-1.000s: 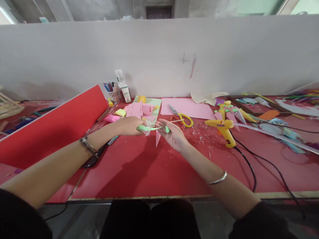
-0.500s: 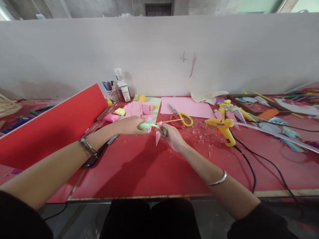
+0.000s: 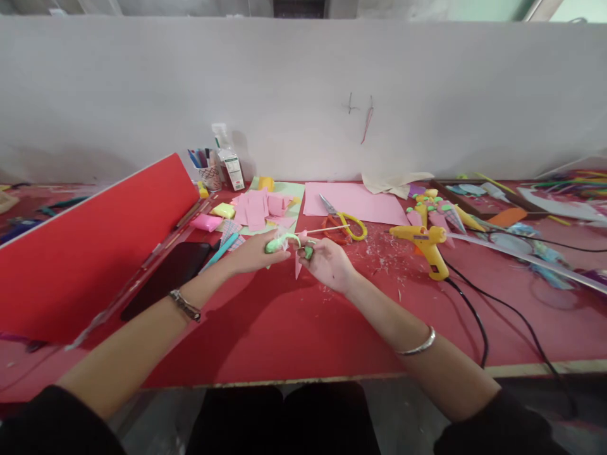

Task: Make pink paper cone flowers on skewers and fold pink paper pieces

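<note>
Over the middle of the red table, my left hand (image 3: pixel 256 253) is closed around a lump of light green modelling clay (image 3: pixel 275 245) in clear plastic wrap. A thin strand of the clay arches from it toward my right hand (image 3: pixel 329 264). Between my right fingertips is a smaller, darker green piece of clay (image 3: pixel 308 252). Just beyond these fingers lies a thin wooden stick (image 3: pixel 332 230), and a pink pointed paper piece (image 3: pixel 298 265) shows between the hands. My fingers partly hide how the stick and the paper meet.
Yellow-handled scissors (image 3: pixel 351 226) lie beyond my right hand, near pink paper sheets (image 3: pixel 355 201). A yellow glue gun (image 3: pixel 424 243) with a black cord is at right. On the left leans a red board (image 3: pixel 95 246) beside a black phone-like slab (image 3: pixel 165 278). Pink paper scraps (image 3: pixel 256 207) lie behind.
My left hand has turned and its forearm has shifted right, uncovering more of the black slab. The green strand now arches higher between the hands. The view has tilted slightly down.
</note>
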Tool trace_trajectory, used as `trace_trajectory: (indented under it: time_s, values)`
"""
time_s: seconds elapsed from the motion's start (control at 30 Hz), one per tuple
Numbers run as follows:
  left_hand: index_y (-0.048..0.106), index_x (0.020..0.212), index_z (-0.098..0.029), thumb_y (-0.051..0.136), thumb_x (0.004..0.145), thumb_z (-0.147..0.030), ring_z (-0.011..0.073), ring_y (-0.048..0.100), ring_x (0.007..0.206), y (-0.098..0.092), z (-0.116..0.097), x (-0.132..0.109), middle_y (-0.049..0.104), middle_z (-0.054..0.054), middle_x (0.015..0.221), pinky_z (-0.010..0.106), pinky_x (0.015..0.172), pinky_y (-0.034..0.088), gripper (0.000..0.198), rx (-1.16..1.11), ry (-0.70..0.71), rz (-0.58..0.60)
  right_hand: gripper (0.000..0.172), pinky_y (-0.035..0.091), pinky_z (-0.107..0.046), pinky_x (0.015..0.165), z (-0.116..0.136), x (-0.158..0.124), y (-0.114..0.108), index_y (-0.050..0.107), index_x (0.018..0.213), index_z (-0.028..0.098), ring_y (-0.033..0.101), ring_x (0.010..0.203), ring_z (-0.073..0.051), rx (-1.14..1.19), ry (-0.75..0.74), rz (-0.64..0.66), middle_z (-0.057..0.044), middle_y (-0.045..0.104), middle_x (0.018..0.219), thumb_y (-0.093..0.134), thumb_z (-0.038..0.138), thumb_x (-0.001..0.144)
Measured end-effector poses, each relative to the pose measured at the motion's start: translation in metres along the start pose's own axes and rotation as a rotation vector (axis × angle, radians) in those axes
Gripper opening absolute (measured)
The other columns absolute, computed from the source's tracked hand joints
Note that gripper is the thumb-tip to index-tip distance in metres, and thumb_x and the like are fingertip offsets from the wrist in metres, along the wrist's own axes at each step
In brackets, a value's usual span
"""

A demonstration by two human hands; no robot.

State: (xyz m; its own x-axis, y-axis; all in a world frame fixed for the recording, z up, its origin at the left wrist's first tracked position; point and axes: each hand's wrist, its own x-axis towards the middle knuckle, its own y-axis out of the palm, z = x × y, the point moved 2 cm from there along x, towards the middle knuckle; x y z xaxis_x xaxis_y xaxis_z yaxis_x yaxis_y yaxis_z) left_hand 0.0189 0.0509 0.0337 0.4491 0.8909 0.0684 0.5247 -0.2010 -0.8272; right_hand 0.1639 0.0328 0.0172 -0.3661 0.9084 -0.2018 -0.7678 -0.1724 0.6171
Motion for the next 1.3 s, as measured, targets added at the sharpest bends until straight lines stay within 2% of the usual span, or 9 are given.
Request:
trace_trajectory:
  time_s: [0.07, 0.17, 0.3, 0.43, 0.63, 0.77, 1.07, 1.2, 1.3]
  values:
    - [0.051, 0.092, -0.014, 0.043, 0.070, -0.040, 0.0131, 0.051, 0.061, 0.008, 0.003, 0.000, 0.058, 0.003, 0.081, 0.024, 0.056, 0.040, 0.034, -0.106, 0.012, -0.004, 0.023, 0.036, -0.021, 0.053, -0.002, 0.002, -0.002, 0.053, 0.056, 0.016, 0.041, 0.051, -0.007, 0.009, 0.006, -0.029, 0.000, 0.053, 0.059, 0.041, 0.022, 0.074]
    - [0.049, 0.085, -0.016, 0.043, 0.071, -0.038, 0.0095, 0.045, 0.049, 0.019, 0.008, -0.001, 0.054, -0.001, 0.066, 0.023, 0.049, 0.038, 0.027, -0.233, 0.025, -0.008, 0.027, 0.032, -0.020, 0.048, -0.004, 0.004, -0.008, 0.050, 0.055, 0.016, 0.039, 0.049, -0.006, -0.062, -0.064, -0.095, 0.002, 0.051, 0.056, 0.049, 0.035, 0.075]
    - [0.043, 0.071, -0.018, 0.045, 0.068, -0.036, 0.0085, 0.041, 0.045, 0.026, 0.010, -0.005, 0.044, -0.006, 0.053, 0.021, 0.045, 0.035, 0.019, -0.309, 0.038, 0.008, 0.008, 0.029, -0.019, 0.045, -0.005, 0.004, -0.010, 0.058, 0.072, 0.017, 0.037, 0.047, -0.004, -0.157, -0.150, -0.118, 0.004, 0.048, 0.058, 0.051, 0.020, 0.073]
    - [0.039, 0.067, -0.019, 0.044, 0.067, -0.039, 0.0084, 0.039, 0.046, 0.027, 0.010, -0.009, 0.041, -0.006, 0.051, 0.022, 0.046, 0.034, 0.021, -0.406, 0.036, 0.011, 0.020, 0.030, -0.020, 0.047, -0.006, 0.004, -0.009, 0.061, 0.080, 0.019, 0.036, 0.049, -0.004, -0.182, -0.130, -0.104, 0.004, 0.050, 0.061, 0.045, 0.009, 0.071]
    - [0.044, 0.087, -0.017, 0.044, 0.067, -0.045, 0.0102, 0.040, 0.053, 0.028, 0.013, -0.008, 0.041, -0.004, 0.059, 0.023, 0.050, 0.035, 0.034, -0.447, 0.077, -0.068, 0.014, 0.021, -0.020, 0.042, -0.008, 0.001, -0.010, 0.061, 0.075, 0.019, 0.030, 0.045, -0.005, -0.430, -0.211, -0.068, 0.006, 0.040, 0.053, 0.050, 0.027, 0.073]
    - [0.042, 0.088, -0.017, 0.042, 0.070, -0.046, 0.0109, 0.041, 0.057, 0.031, 0.013, -0.010, 0.044, -0.002, 0.064, 0.023, 0.052, 0.035, 0.034, -0.401, 0.101, -0.132, 0.007, 0.027, -0.021, 0.047, -0.007, -0.001, -0.006, 0.057, 0.074, 0.019, 0.034, 0.048, -0.005, -0.583, -0.324, -0.046, 0.006, 0.044, 0.057, 0.055, 0.024, 0.069]
    - [0.040, 0.099, -0.017, 0.040, 0.071, -0.053, 0.0162, 0.051, 0.058, 0.035, 0.007, -0.012, 0.053, -0.001, 0.065, 0.024, 0.051, 0.034, 0.046, -0.084, 0.042, 0.010, 0.002, 0.037, -0.021, 0.053, -0.003, -0.006, 0.000, 0.050, 0.072, 0.018, 0.044, 0.056, -0.006, -0.740, -0.536, -0.073, 0.004, 0.049, 0.063, 0.052, 0.018, 0.071]
    - [0.040, 0.103, -0.016, 0.037, 0.070, -0.057, 0.0186, 0.053, 0.058, 0.034, 0.007, -0.012, 0.054, 0.000, 0.064, 0.025, 0.051, 0.032, 0.053, 0.048, 0.021, 0.001, 0.005, 0.036, -0.019, 0.049, -0.003, -0.009, 0.000, 0.051, 0.074, 0.019, 0.044, 0.054, -0.005, -0.827, -0.596, -0.094, 0.005, 0.050, 0.063, 0.052, 0.017, 0.070]
    - [0.041, 0.101, -0.018, 0.038, 0.070, -0.057, 0.0184, 0.054, 0.059, 0.034, 0.008, -0.012, 0.054, 0.000, 0.064, 0.025, 0.051, 0.033, 0.050, 0.053, 0.012, -0.020, 0.010, 0.035, -0.018, 0.047, -0.004, -0.010, 0.001, 0.053, 0.078, 0.019, 0.044, 0.052, -0.005, -0.833, -0.617, -0.057, 0.005, 0.050, 0.062, 0.052, 0.015, 0.069]
